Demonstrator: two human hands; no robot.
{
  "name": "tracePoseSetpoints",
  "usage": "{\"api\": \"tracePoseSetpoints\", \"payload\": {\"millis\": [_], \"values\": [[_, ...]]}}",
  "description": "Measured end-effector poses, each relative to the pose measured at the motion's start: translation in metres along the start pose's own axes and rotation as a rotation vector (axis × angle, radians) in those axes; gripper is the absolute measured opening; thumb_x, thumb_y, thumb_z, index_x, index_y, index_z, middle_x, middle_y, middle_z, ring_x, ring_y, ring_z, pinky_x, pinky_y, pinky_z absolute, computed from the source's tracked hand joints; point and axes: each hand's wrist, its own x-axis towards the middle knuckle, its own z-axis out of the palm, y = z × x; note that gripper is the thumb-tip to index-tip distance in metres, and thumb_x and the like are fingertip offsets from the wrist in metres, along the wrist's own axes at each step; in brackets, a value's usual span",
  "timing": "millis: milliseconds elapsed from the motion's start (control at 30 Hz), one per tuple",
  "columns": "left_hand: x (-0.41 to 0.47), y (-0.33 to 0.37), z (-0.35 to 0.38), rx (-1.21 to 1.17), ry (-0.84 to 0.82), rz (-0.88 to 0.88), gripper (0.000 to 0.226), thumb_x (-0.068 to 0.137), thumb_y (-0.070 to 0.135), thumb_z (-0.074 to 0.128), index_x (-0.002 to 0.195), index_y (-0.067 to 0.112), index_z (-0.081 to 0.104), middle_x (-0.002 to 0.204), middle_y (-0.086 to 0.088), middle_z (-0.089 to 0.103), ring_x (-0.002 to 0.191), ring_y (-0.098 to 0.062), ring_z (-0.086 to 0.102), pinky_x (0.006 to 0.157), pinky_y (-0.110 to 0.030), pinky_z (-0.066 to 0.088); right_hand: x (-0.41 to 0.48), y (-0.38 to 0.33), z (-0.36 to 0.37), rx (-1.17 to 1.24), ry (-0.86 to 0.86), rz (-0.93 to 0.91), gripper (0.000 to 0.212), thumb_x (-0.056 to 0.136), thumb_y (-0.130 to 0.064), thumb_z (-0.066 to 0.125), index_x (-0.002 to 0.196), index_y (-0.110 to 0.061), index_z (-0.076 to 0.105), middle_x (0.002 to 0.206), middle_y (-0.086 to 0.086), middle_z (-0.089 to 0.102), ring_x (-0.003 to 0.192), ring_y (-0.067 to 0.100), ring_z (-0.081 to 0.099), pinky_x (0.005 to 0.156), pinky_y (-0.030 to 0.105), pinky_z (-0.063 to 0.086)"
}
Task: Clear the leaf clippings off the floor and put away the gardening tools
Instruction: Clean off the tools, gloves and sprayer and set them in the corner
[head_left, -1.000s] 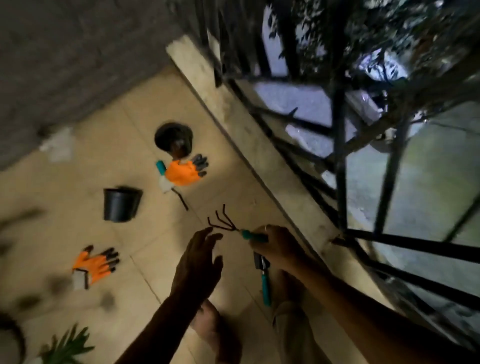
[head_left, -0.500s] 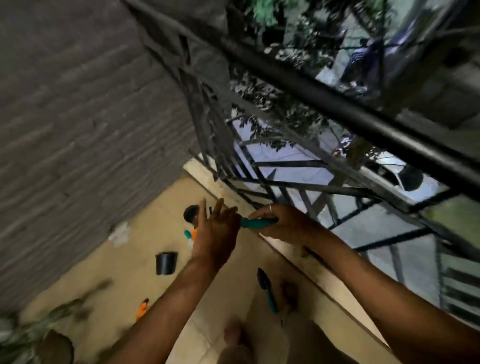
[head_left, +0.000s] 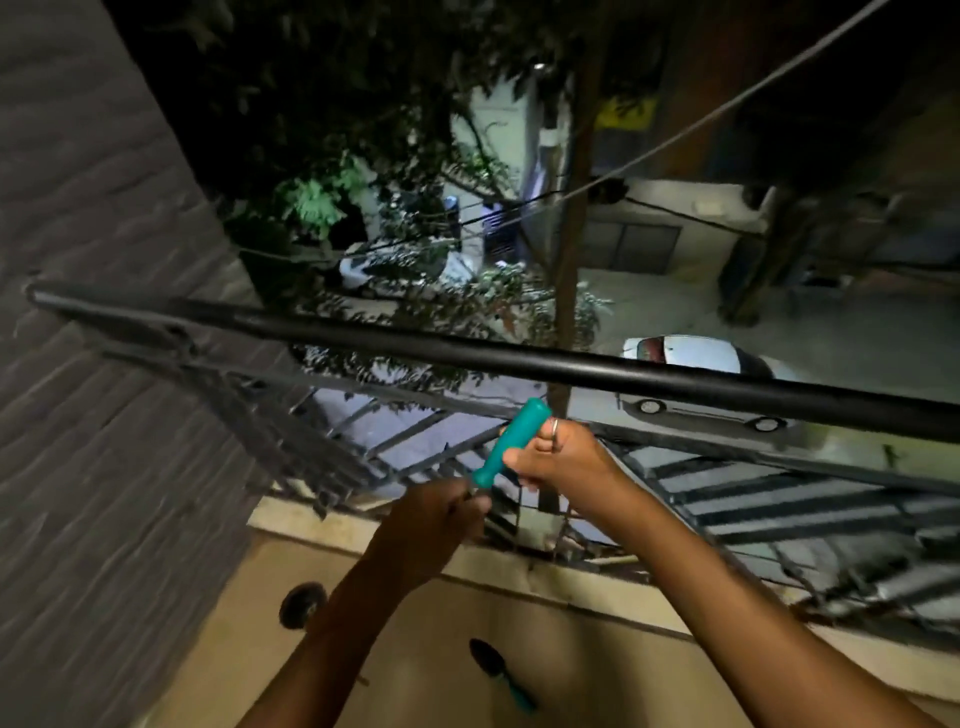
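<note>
I am viewing a smooth black tubular railing (head_left: 519, 363) crossing above the beige tiled floor (head_left: 597, 675). The right hand (head_left: 563, 457) is gripping the rake (head_left: 514, 441) by its teal plastic handle; the left hand (head_left: 431, 519) is curling around its metal end, hiding the tines. A teal-handled trowel (head_left: 501, 673) is lying on the floor below.

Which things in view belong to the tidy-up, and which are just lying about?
Job: teal-handled tool, gripped by the right hand and left hand; trowel on the floor.
Lying about: dark round thing on the floor; black railing; white car below.
</note>
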Motion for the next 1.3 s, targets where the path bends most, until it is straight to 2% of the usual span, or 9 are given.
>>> {"api": "tracePoseSetpoints", "payload": {"millis": [100,233,433,567,700,867,1033,1167,1300], "values": [[0.006,0.05,0.026,-0.148,-0.109,0.038,0.027,0.103,0.026,0.057,0.078,0.019,0.063,0.062,0.003,0.063,0.056,-0.004,0.059,0.06,-0.028,0.052,-0.03,0.0,-0.035,0.051,0.123,-0.024,0.012,0.096,-0.018,0.067,0.105,-0.009,0.066,0.074,0.0,0.068,0.066,0.01,0.061,0.064,0.028,0.05],[0.021,0.104,0.075,-0.145,-0.237,0.131,0.011,0.102,0.031,0.059,0.105,0.025,0.068,0.075,-0.002,0.069,0.067,-0.011,0.065,0.068,-0.041,0.056,-0.08,0.002,-0.095,0.123,0.312,-0.049,0.018,0.1,-0.027,0.062,0.106,-0.011,0.064,0.087,0.009,0.071,0.075,0.017,0.064,0.066,0.031,0.05],[0.015,0.204,0.16,-0.011,-0.271,0.298,0.043,0.091,0.032,0.076,0.117,0.052,0.049,0.083,0.022,0.065,0.074,0.015,0.06,0.059,-0.005,0.04,-0.171,0.015,-0.188,0.236,0.579,-0.044,0.024,0.099,-0.037,0.061,0.1,-0.014,0.063,0.079,0.006,0.068,0.065,0.012,0.063,0.059,0.026,0.05],[-0.005,0.264,0.237,0.044,-0.295,0.361,0.025,0.094,0.024,0.069,0.113,0.041,0.063,0.08,0.007,0.069,0.068,0.001,0.061,0.056,-0.02,0.046,-0.243,0.038,-0.25,0.288,0.758,-0.039,0.025,0.094,-0.04,0.068,0.091,-0.016,0.061,0.07,0.004,0.066,0.056,0.014,0.058,0.051,0.026,0.045],[-0.024,0.318,0.314,0.082,-0.348,0.448,0.014,0.101,0.031,0.062,0.112,0.035,0.069,0.088,0.011,0.071,0.079,-0.001,0.063,0.061,-0.012,0.044,-0.323,0.055,-0.305,0.317,0.902,-0.035,0.025,0.091,-0.037,0.072,0.09,-0.016,0.059,0.064,0.005,0.062,0.053,0.015,0.056,0.046,0.024,0.043],[-0.042,0.374,0.404,0.044,-0.515,0.467,0.013,0.1,0.03,0.059,0.098,0.026,0.072,0.078,0.004,0.072,0.075,-0.013,0.071,0.073,-0.043,0.058,-0.413,0.082,-0.365,0.281,1.019,-0.011,0.031,0.092,-0.037,0.072,0.1,-0.01,0.06,0.068,0.006,0.064,0.057,0.015,0.057,0.047,0.023,0.043],[-0.063,0.414,0.477,-0.04,-0.789,0.338,0.015,0.095,0.033,0.059,0.096,0.032,0.074,0.085,0.001,0.075,0.075,-0.025,0.074,0.074,-0.058,0.061,-0.482,0.118,-0.403,0.23,1.136,0.077,0.033,0.099,-0.035,0.063,0.105,-0.003,0.064,0.076,0.01,0.062,0.061,0.013,0.056,0.052,0.023,0.045],[-0.064,0.442,0.521,-0.121,-1.006,0.182,0.024,0.103,0.014,0.056,0.106,0.028,0.075,0.105,-0.01,0.077,0.075,-0.019,0.072,0.072,-0.04,0.06,-0.518,0.152,-0.431,0.285,1.257,0.12,0.031,0.098,-0.04,0.062,0.094,-0.01,0.063,0.066,0.001,0.058,0.054,0.007,0.055,0.049,0.021,0.045],[-0.046,0.464,0.56,-0.227,-1.15,-0.033,0.033,0.099,-0.002,0.055,0.121,0.019,0.069,0.116,-0.015,0.075,0.098,-0.034,0.072,0.094,-0.05,0.055,-0.539,0.181,-0.474,0.364,1.382,0.171,0.038,0.097,-0.042,0.064,0.097,-0.005,0.061,0.07,0.004,0.06,0.046,0.002,0.055,0.045,0.02,0.044]]}}
